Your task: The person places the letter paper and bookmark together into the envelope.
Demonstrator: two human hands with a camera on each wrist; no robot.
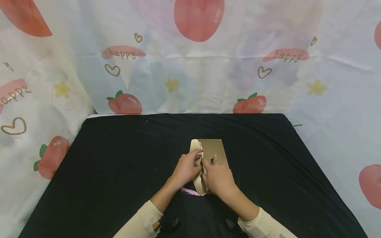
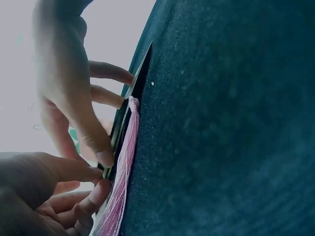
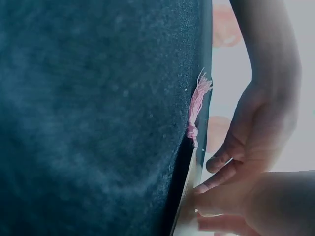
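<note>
A flat gold-tan folder (image 1: 212, 147) with a narrow raised strip (image 1: 194, 144) along its left side lies on the black cloth. From its near edge hangs a pink tassel (image 1: 191, 191), seen also in the left wrist view as a long tassel (image 2: 124, 162). At the strip, my left hand (image 1: 187, 168) pinches the edge between thumb and finger. My right hand (image 1: 218, 177) rests on the folder with its fingers spread, the thumb close by the strip. Partly covered by the right fingers is a small dark spot (image 1: 212, 161). Whether the folder has contents cannot be seen.
Black cloth (image 1: 134, 148) covers the table under and around the folder. Behind and at both sides hangs a pale curtain (image 1: 190, 76) printed with peaches, hearts and the word happy.
</note>
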